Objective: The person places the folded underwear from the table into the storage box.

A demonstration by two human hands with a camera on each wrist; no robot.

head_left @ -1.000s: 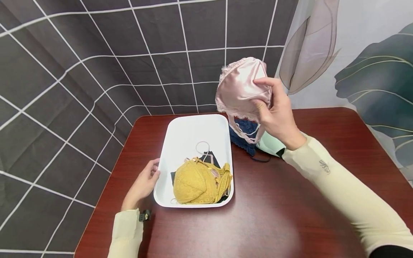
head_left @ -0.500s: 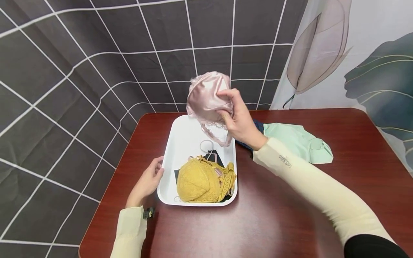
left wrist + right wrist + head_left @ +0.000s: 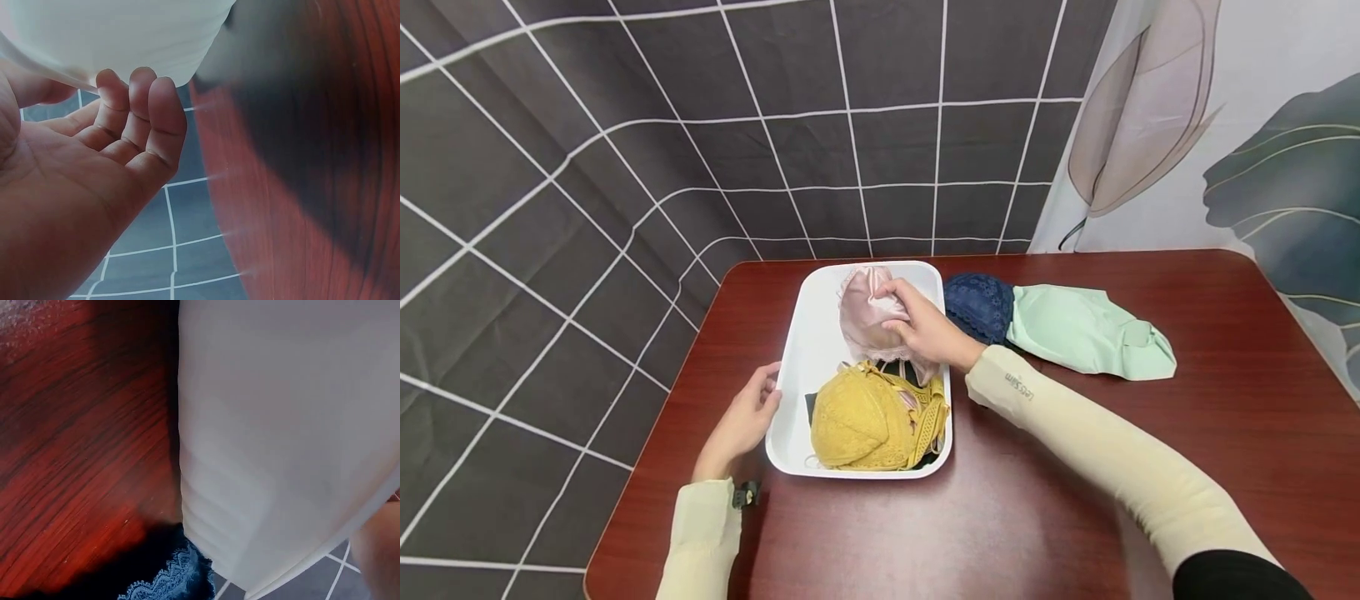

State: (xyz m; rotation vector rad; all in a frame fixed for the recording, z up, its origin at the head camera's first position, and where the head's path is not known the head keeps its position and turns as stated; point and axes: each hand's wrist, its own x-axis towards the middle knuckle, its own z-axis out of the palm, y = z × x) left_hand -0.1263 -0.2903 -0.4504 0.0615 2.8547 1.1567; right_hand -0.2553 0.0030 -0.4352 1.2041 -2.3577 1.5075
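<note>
In the head view, my right hand pinches a pink satin bra with lace edging between thumb and fingers. The bra lies low in the far half of a white tray. A yellow lace bra with its cups folded together fills the near half, over some dark fabric. My left hand holds the tray's left side. In the left wrist view, its curled fingertips meet the tray's outer wall just by the rim. The right wrist view mostly shows the tray's outer wall.
Right of the tray lies a navy lace bra, and beside it a mint green garment. All stand on a reddish wooden table. A dark curtain with white grid lines hangs behind the far and left edges.
My right hand has carried the pink bra left over the tray and lowered it inside, behind the yellow bra. The left hand has stayed at the tray's side.
</note>
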